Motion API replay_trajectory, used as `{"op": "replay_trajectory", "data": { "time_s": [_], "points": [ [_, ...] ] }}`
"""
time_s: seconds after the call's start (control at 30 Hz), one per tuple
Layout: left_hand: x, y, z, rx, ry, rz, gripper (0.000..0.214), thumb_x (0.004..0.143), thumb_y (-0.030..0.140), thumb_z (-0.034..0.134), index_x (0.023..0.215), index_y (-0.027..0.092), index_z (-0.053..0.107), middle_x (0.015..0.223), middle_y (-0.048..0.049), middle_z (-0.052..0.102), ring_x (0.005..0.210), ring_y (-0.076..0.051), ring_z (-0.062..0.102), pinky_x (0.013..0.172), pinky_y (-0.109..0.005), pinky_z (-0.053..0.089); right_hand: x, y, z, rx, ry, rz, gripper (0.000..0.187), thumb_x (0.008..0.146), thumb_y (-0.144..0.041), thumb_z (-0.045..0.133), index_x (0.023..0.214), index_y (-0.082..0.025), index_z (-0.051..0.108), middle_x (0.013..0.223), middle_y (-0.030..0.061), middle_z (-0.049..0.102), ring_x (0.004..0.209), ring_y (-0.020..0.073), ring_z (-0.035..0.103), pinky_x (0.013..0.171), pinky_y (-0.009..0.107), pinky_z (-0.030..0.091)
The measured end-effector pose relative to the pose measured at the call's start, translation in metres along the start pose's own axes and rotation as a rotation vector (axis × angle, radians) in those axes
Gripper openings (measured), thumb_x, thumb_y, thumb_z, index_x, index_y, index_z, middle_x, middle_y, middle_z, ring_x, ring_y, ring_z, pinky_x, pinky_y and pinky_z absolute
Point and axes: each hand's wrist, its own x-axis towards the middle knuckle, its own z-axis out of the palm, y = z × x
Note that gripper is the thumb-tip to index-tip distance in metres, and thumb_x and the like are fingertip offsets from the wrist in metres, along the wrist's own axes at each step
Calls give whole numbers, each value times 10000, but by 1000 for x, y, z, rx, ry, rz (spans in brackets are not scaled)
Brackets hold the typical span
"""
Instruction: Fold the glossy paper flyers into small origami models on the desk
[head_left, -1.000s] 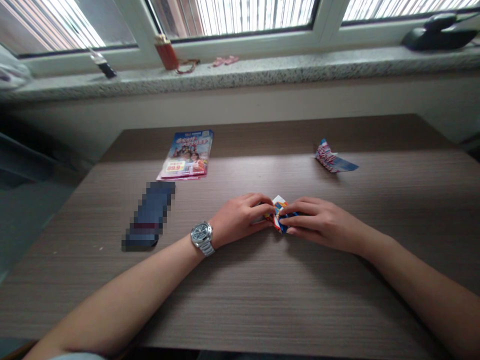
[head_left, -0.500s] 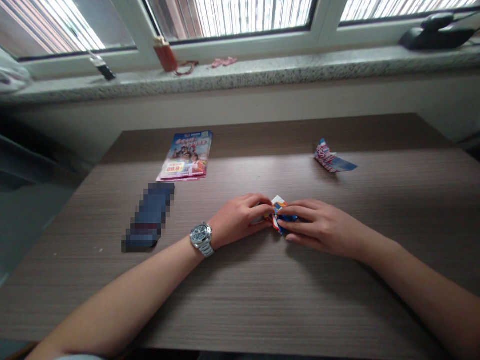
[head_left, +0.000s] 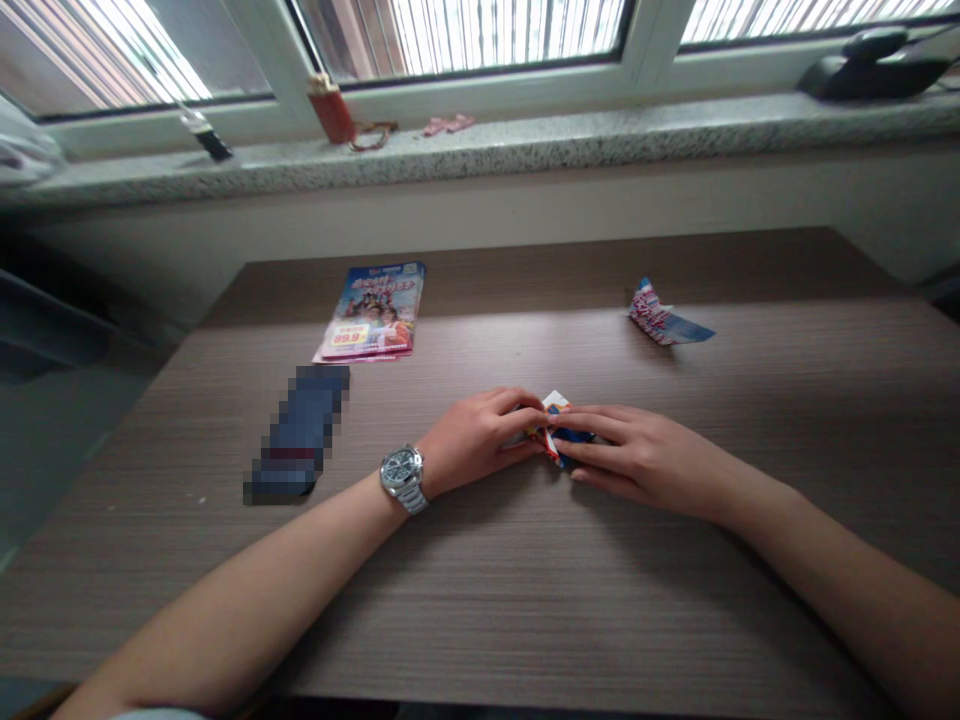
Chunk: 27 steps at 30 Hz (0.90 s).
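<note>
A small piece of folded paper (head_left: 556,401), printed in blue, red, orange and white, lies on the table between my hands. My left hand (head_left: 480,436), with a metal watch (head_left: 402,467) on its wrist, pinches the left side of the paper with thumb and fingers. From the right, the fingers of my right hand (head_left: 637,448) press on the paper and hold it, the thumb at its near edge. My fingers cover much of it, so the folds are only partly visible. A second folded paper piece (head_left: 660,316) with pointed wings rests farther back on the right.
A stack of printed flyers (head_left: 375,312) lies at the back left of the wooden table (head_left: 480,590). In front of it is a dark, pixelated flat object (head_left: 298,435). On the stone windowsill (head_left: 570,142) stand a red container (head_left: 331,112) and a black device (head_left: 870,70).
The fingertips of my right hand have shifted slightly left over the folded paper. My left hand looks the same, and the other things have not moved.
</note>
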Motion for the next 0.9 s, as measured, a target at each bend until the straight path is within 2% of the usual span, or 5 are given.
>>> {"op": "replay_trajectory", "data": {
  "time_s": [0.27, 0.43, 0.6, 0.77, 0.9],
  "points": [
    [0, 0, 0, -2, 2, 2, 246, 1001, 364, 556, 1186, 217, 623, 1224, -68, 646, 1070, -187, 636, 923, -308, 522, -4, 5, 2, 103, 7, 32, 379, 996, -231, 540, 1369, -201, 598, 1443, 83, 596, 1297, 224, 585, 1115, 387, 477],
    [0, 1, 0, 7, 3, 8, 250, 1003, 366, 550, 1192, 221, 625, 1228, -73, 648, 1053, -184, 650, 907, -308, 532, -4, 8, 3, 88, 12, 56, 352, 979, -228, 564, 1321, -229, 647, 1445, 102, 590, 1294, 256, 586, 1092, 426, 493],
    [-1, 0, 3, 38, 49, -3, 375, 988, 358, 577, 1339, 228, 543, 1270, -88, 638, 1090, -203, 647, 927, -331, 541, -5, 10, 5, 81, 35, 87, 364, 951, -241, 606, 1309, -275, 656, 1483, 81, 556, 1314, 276, 569, 1088, 450, 496],
    [-2, -1, 2, 77, 65, 18, 289, 990, 351, 569, 1248, 229, 617, 1290, -89, 629, 1131, -220, 628, 975, -376, 529, -5, 12, 8, 79, 44, 133, 374, 962, -251, 586, 1333, -269, 636, 1478, 91, 559, 1330, 275, 553, 1113, 456, 470],
    [-3, -1, 0, 80, 27, 71, 345, 1000, 362, 548, 1325, 257, 596, 1334, -86, 613, 1187, -231, 601, 1014, -401, 514, -5, 15, 11, 68, 51, 193, 378, 967, -264, 577, 1341, -242, 626, 1474, 124, 554, 1346, 290, 532, 1113, 478, 462]
  ]
}}
